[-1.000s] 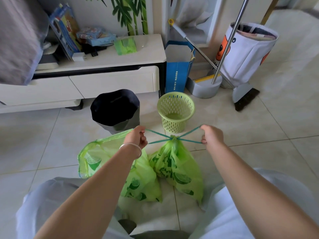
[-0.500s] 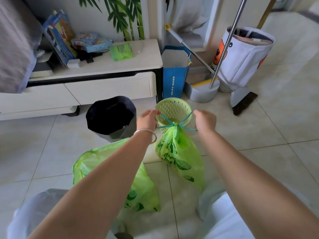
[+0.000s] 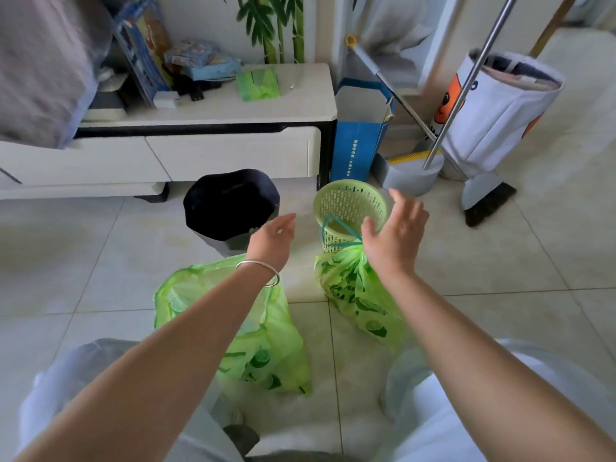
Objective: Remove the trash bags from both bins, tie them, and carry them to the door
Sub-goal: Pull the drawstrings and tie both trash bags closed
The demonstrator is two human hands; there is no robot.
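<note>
Closest in, an open-topped lime-green printed plastic trash bag (image 3: 266, 345) slumps on the tiled floor (image 3: 100, 278) under the left forearm, and just right of it sits the second green printed bag with its neck cinched by a teal drawstring (image 3: 358, 295). Both the left hand (image 3: 271, 241) and right hand (image 3: 396, 231) float above them, fingers spread loose, gripping nothing. Beyond them are the black round bin (image 3: 230, 208) and the pale green perforated plastic basket bin (image 3: 350, 208), with the white low cabinet (image 3: 233, 151) behind.

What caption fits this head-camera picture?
Open hands hover above two green trash bags on the floor.
</note>
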